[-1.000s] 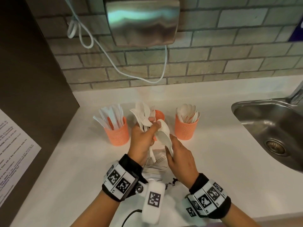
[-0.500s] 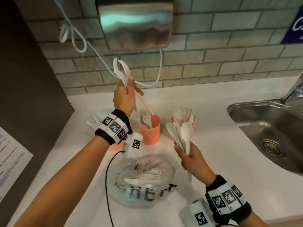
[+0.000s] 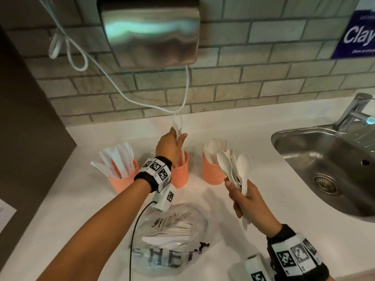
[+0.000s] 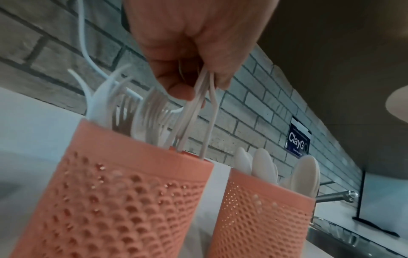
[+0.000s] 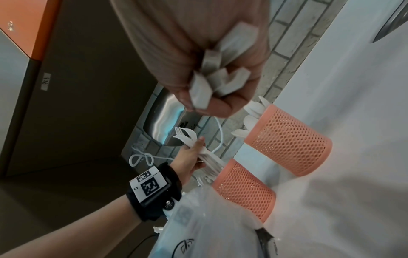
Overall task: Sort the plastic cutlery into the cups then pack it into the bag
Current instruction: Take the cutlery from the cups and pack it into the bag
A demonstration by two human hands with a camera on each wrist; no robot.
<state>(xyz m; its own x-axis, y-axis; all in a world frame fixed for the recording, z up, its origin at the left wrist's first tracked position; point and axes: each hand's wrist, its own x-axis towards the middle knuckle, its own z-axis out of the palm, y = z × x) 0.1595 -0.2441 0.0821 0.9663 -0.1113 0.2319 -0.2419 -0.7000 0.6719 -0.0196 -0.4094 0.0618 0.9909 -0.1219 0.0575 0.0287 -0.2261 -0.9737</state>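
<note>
Plainly light, thin and slippery, the forks point(image 4: 199, 111) are pinched mid-handle by the left hand point(image 3: 169, 148) over the middle cup point(image 3: 180, 172), while the right hand point(image 3: 246, 201) fists the spoons point(image 3: 235, 169) by their handles.

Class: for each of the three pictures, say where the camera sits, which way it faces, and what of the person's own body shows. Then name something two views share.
Head: looks forward and down at counter; both forearms, left hand and right hand show.
Left wrist: looks along the left hand, its grip on forks entering the middle cup.
Right wrist: looks along the right hand, its grip on spoon handles; left forearm shows beyond.
Shared: left and right wrist views both show the spoon cup.
</note>
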